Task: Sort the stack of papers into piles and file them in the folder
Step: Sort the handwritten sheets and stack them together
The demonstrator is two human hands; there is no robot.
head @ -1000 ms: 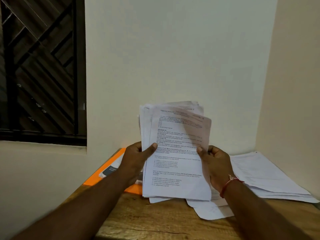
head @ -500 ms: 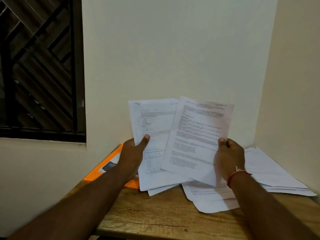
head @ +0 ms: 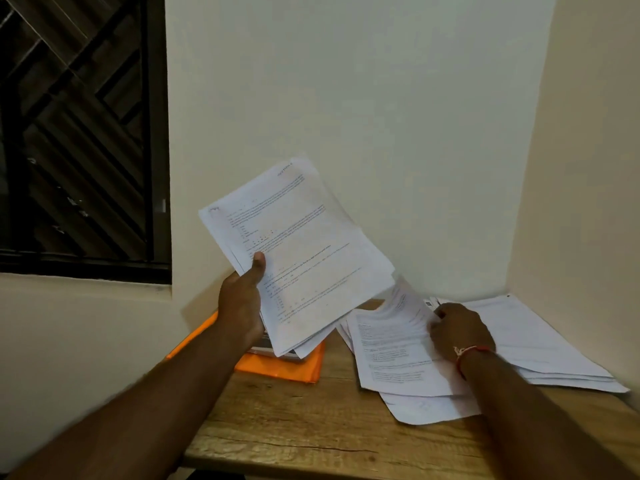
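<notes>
The stack of papers [head: 298, 258] hangs tilted above the orange folder [head: 280, 368], pinched at one lower corner by the left hand [head: 242, 306]. The right hand [head: 460, 330] presses a single sheet [head: 391, 348] onto the middle pile [head: 426, 407] on the worktop [head: 311, 431]. With so slight a grip, the fanned sheets could slide loose and mix with sorted piles.

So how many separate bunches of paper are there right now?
3. One stack is held up in the left hand; one pile lies on the table under the right hand; one pile sits by the right wall. The orange folder may hide more.
</notes>
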